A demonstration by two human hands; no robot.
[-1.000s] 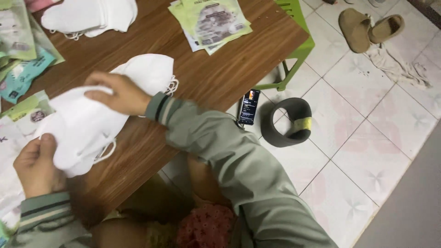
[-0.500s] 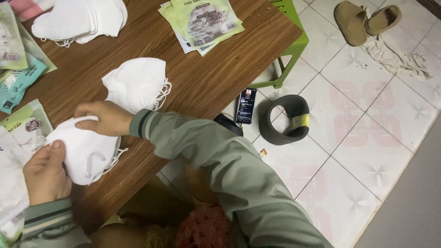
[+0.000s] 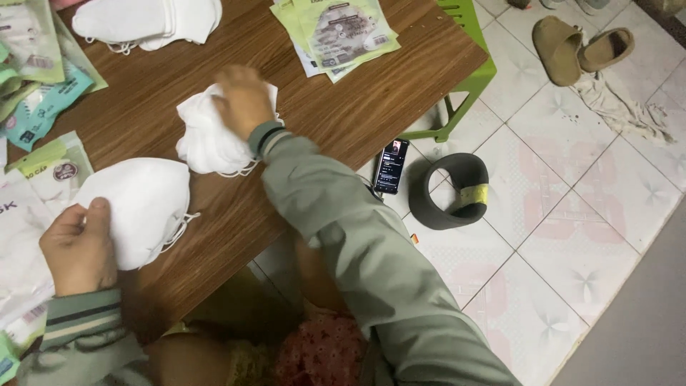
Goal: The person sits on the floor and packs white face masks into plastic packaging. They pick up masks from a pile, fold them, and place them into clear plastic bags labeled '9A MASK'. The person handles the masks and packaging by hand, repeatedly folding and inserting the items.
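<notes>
Left hand (image 3: 77, 250) grip pinches a white mask (image 3: 139, 207), near-left on desk (image 3: 343, 121). Right hand (image 3: 243, 100) closed over mask pile (image 3: 207, 136), mid-desk. Loose ear loops could snag, dragging the pile.

Single view, worn on the head, looking steeply down from close above the desk (image 3: 343, 121). Tilted, so the desk edge runs diagonally. Left hand (image 3: 78, 246) low at the frame's left, right hand (image 3: 243, 100) farther out, nearer the top centre. Beyond the right hand's sleeve, tiled floor (image 3: 572, 236) filling the right half. No second view to share anything with.
</notes>
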